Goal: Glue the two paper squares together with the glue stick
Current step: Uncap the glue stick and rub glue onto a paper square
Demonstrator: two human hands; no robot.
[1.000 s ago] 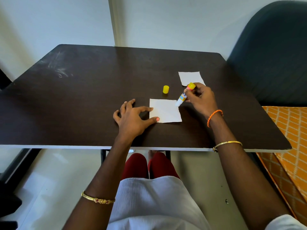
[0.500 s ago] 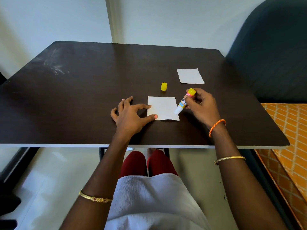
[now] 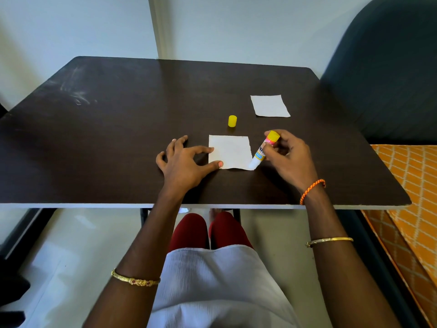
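A white paper square [image 3: 230,152] lies flat on the dark table [image 3: 118,129] in front of me. My left hand [image 3: 183,162] rests on the table with its thumb and forefinger pressing the paper's left edge. My right hand [image 3: 287,157] grips an uncapped glue stick [image 3: 263,150], tilted, with its white tip touching the paper's near right corner. The stick's yellow cap [image 3: 232,121] stands just beyond the paper. A second white paper square [image 3: 270,105] lies farther back to the right, untouched.
A dark upholstered chair [image 3: 387,67] stands beyond the table's right side. An orange patterned cloth [image 3: 411,185] lies to the right, lower than the tabletop. The table's near edge runs just above my knees.
The glue stick's tip has slid down the paper's right side, from near the upper right edge to the near right corner. My left hand keeps holding the paper.
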